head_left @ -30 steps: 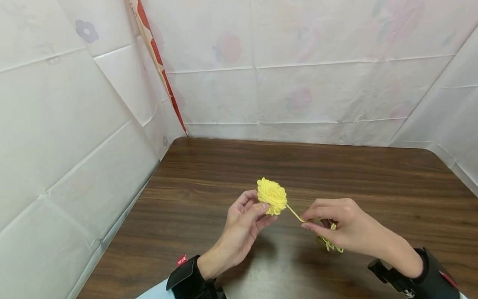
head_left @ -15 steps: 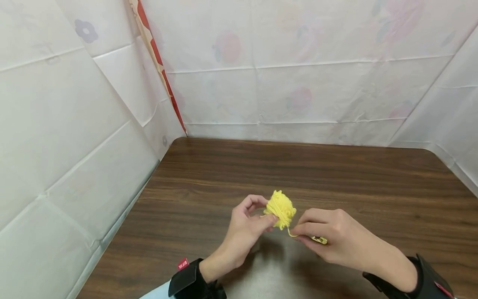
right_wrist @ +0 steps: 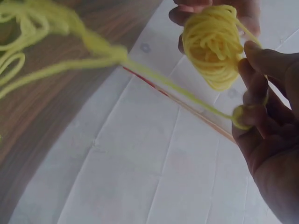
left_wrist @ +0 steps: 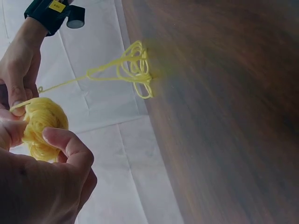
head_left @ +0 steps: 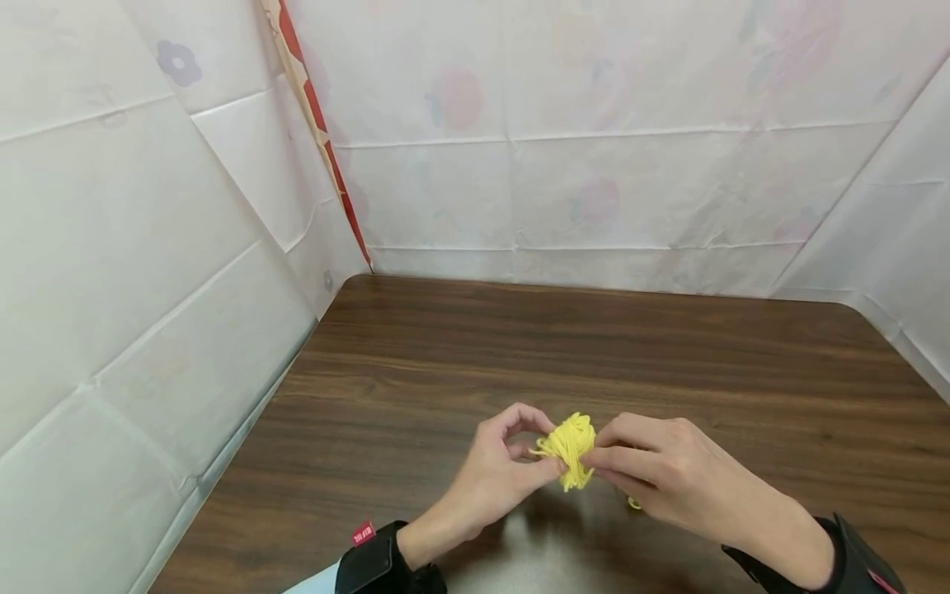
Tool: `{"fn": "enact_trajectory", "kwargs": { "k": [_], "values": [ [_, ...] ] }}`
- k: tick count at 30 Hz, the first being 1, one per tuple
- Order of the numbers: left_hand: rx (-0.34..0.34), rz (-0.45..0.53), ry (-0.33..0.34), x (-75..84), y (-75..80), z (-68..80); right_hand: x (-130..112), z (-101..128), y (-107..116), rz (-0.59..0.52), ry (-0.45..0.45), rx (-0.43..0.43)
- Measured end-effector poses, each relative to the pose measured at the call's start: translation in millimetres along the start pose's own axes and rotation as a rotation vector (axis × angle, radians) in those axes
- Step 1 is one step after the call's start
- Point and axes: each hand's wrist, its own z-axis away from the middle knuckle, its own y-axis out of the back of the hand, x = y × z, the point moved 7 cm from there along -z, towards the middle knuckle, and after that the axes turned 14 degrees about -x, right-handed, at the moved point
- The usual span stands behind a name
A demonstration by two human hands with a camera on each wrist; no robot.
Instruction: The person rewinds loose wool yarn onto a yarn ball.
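Observation:
A small yellow ball of yarn (head_left: 570, 450) is held above the table between thumb and fingers of my left hand (head_left: 493, 466). Close against its right side, my right hand (head_left: 671, 470) pinches the yarn strand (right_wrist: 248, 31) that comes off the ball. The strand runs on through the right hand's curled fingers, and from there a loose tangle of yarn (left_wrist: 135, 65) hangs down to the table. In the head view the right hand hides most of that tangle. The right wrist view shows the ball's windings (right_wrist: 212, 46) up close.
A dark wood-grain table (head_left: 416, 355) lies under both hands. White patterned sheets (head_left: 445, 190) hang behind it and along the sides, with a red and cream strip (head_left: 319, 124) at the back left corner. Black bands (head_left: 371, 561) circle the wrists.
The ball has moved right and nearer to me, and has turned in my left hand. My right hand has come up against it, so the strand between them is much shorter.

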Motion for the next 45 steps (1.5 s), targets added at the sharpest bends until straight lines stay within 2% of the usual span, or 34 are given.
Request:
{"fn": "enact_trajectory", "kwargs": {
  "k": [5,10,14,20,29,37,45],
  "values": [
    [-0.002,-0.049,-0.009,0.8,-0.1,-0.7,2.6,2.5,0.6,-0.027,-0.072,-0.086],
    [-0.015,-0.098,-0.003,1.0,-1.6,-0.4,1.8,1.6,3.8,-0.061,-0.06,-0.098],
    [-0.04,-0.115,0.005,0.4,-4.2,-0.5,-1.3,-1.3,5.4,-0.039,0.004,-0.043],
    [-0.129,-0.1,0.014,-1.9,-12.8,-1.0,-2.1,-3.8,8.2,-0.02,0.078,0.047],
    [-0.172,-0.114,0.03,-1.8,-15.8,0.8,11.3,1.2,20.8,-0.014,0.078,0.143],
    [-0.204,-0.084,0.022,-0.6,-20.1,1.1,18.7,-0.2,31.9,-0.004,0.069,0.227],
    [-0.266,-0.059,0.014,-0.8,-24.4,1.5,29.5,4.6,33.9,-0.029,-0.002,0.231]
  ]
}}
